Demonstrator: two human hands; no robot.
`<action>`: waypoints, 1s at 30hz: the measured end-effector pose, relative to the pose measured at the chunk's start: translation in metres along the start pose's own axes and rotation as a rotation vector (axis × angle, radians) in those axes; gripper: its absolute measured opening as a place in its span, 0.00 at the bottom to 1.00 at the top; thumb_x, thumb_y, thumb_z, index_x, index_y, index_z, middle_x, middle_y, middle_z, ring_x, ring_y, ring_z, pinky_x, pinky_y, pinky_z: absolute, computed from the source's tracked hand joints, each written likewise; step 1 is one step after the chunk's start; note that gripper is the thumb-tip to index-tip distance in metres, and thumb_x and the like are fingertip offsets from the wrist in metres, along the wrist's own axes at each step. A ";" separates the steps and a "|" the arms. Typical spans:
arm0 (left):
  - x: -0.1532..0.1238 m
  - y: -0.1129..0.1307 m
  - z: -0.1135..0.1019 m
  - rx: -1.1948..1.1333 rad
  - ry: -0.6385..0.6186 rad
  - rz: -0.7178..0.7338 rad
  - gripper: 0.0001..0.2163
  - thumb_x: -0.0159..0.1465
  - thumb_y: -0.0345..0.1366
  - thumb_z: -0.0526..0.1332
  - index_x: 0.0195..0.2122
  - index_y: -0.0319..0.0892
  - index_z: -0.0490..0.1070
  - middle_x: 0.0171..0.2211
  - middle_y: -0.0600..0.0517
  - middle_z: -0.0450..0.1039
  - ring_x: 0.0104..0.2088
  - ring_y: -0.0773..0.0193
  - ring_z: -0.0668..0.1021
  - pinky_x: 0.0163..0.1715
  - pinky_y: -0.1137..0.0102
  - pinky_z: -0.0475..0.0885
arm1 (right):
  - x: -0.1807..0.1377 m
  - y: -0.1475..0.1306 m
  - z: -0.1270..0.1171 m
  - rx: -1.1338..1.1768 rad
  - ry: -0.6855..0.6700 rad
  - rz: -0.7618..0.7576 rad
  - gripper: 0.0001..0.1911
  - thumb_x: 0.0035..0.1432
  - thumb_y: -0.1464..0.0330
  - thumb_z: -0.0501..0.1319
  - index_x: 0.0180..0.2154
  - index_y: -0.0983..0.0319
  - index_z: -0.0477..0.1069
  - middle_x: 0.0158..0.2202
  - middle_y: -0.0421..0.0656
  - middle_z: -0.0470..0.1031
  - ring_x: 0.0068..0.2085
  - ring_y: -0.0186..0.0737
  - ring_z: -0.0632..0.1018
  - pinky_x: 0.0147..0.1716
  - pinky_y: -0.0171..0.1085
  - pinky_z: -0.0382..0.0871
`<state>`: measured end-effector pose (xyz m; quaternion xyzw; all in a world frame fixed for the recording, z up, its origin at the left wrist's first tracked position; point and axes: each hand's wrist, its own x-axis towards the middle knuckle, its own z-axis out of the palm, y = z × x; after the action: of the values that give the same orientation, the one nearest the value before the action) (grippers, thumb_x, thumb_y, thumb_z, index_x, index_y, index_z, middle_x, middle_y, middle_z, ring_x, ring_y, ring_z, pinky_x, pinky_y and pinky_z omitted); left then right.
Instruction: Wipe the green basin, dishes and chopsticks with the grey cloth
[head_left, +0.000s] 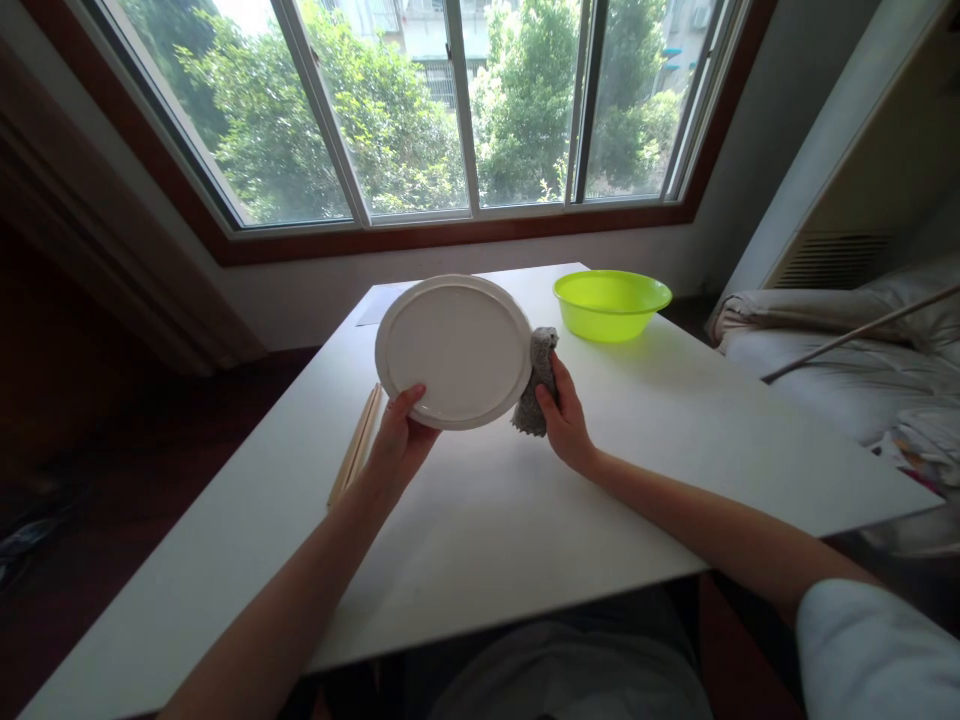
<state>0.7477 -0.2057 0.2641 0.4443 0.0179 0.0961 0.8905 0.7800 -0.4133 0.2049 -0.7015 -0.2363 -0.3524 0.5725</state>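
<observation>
The white table (510, 560) spread out from the person's lap toward a window wall, its near edge crossing below both forearms, with a pale sleeve (870, 640) on the right arm. Over the middle of the tabletop the left hand (401, 435) was clamped on the lower left rim of a white plate (454, 350), the thumb lying on the face turned toward the person and the fingers behind it. The right hand (568, 415) was closed around a bunched grey cloth (536, 395), whose upper part lay against the plate's right edge. The two hands were apart, one on either side of the plate's lower half. Light wooden sticks (355, 445) rested on the table just left of the left wrist, partly hidden by it. Farther back, a bright yellow-green basin (613, 305) stood near the table's right side, and a pale sheet (382, 303) lay at the far left corner, partly behind the plate. Beyond the table's end, a brown-framed sliding window (469, 110) gave onto leafy trees (517, 120) and buildings.
</observation>
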 end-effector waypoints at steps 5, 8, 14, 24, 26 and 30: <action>-0.005 0.001 0.002 0.010 -0.085 0.008 0.23 0.52 0.28 0.63 0.51 0.44 0.68 0.48 0.49 0.75 0.52 0.56 0.74 0.48 0.67 0.74 | 0.002 -0.007 -0.006 -0.044 0.039 -0.073 0.26 0.63 0.65 0.52 0.63 0.54 0.54 0.62 0.45 0.60 0.62 0.41 0.62 0.61 0.46 0.57; -0.009 0.002 0.006 -0.002 -0.076 0.001 0.25 0.51 0.26 0.63 0.52 0.43 0.68 0.45 0.49 0.77 0.49 0.59 0.76 0.46 0.71 0.75 | 0.006 -0.007 -0.009 -0.015 0.055 -0.080 0.26 0.63 0.65 0.53 0.62 0.54 0.56 0.62 0.44 0.62 0.61 0.41 0.64 0.61 0.45 0.58; -0.012 0.005 0.011 -0.061 0.016 -0.062 0.24 0.51 0.22 0.60 0.50 0.41 0.69 0.38 0.51 0.79 0.39 0.65 0.80 0.37 0.78 0.76 | 0.027 -0.001 -0.022 0.004 0.000 -0.113 0.24 0.64 0.65 0.52 0.61 0.52 0.59 0.62 0.40 0.62 0.61 0.42 0.64 0.62 0.45 0.58; -0.018 0.004 0.017 -0.142 0.158 -0.231 0.20 0.52 0.21 0.57 0.47 0.38 0.71 0.32 0.52 0.79 0.30 0.66 0.80 0.30 0.78 0.77 | 0.041 -0.005 -0.032 -0.051 -0.020 -0.235 0.23 0.65 0.67 0.50 0.60 0.53 0.60 0.61 0.40 0.62 0.61 0.43 0.65 0.61 0.47 0.59; -0.018 0.005 0.019 -0.160 0.180 -0.227 0.20 0.53 0.21 0.57 0.48 0.39 0.71 0.31 0.52 0.79 0.30 0.66 0.80 0.29 0.78 0.76 | 0.038 -0.009 -0.031 -0.077 -0.026 -0.253 0.23 0.65 0.68 0.50 0.60 0.53 0.60 0.61 0.41 0.62 0.60 0.43 0.65 0.60 0.47 0.60; -0.017 0.008 0.020 -0.187 0.227 -0.223 0.20 0.55 0.20 0.55 0.48 0.40 0.71 0.30 0.53 0.79 0.29 0.67 0.80 0.29 0.78 0.76 | 0.032 -0.018 -0.029 -0.178 -0.054 -0.341 0.23 0.64 0.70 0.51 0.59 0.53 0.62 0.60 0.44 0.64 0.58 0.45 0.67 0.57 0.50 0.64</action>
<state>0.7325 -0.2199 0.2813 0.3412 0.1584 0.0476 0.9253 0.7804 -0.4392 0.2435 -0.7083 -0.3349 -0.4450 0.4337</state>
